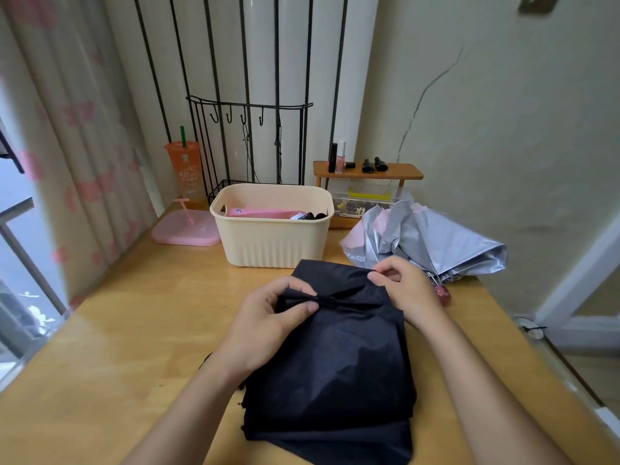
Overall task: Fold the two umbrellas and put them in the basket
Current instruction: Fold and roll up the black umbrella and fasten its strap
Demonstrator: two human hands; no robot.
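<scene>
A black umbrella (339, 360) lies collapsed on the wooden table (134, 330) in front of me, its cloth loose and bunched at the middle. My left hand (271, 317) grips the gathered black cloth. My right hand (402, 286) pinches a fold of the same cloth at its far right corner. A silver umbrella with pink lining (429, 243) lies half collapsed at the right, behind my right hand. The cream ribbed basket (271, 243) stands just beyond the black umbrella, holding a pink item and some dark things.
A pink tray (186, 226) and an orange cup with a green straw (186, 169) sit left of the basket. A small wooden shelf (369, 172) with cosmetics stands behind it at the wall. A curtain hangs on the left; the table's right edge is near the wall.
</scene>
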